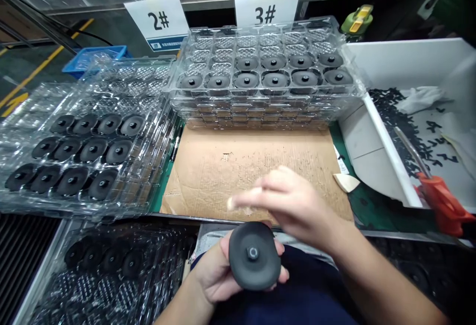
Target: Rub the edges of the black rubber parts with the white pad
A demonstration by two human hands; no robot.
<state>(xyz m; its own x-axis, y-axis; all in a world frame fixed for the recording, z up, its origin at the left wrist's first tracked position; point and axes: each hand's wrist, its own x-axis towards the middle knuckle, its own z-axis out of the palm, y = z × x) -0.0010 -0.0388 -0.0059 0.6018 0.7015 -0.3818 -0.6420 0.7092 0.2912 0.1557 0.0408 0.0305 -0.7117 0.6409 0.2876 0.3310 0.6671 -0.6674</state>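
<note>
In the head view, the black disc (260,274) sat in the left hand (217,275), nub up, just short of the counter's (370,218) near edge, fingers wrapped around it from below! Just beyond hung the right hand (299,208), a little blurred, its fingers loosely stretched out over the cardboard (208,176). Along the cardboard's far edge rose stacked clear trays (267,101), the top one partly filled with similar discs (275,81); another tray stack (147,166) stood left, and a white bin (364,132) of dark pieces (394,136) on the right, a red-handled tool (442,201) beside it.
</note>
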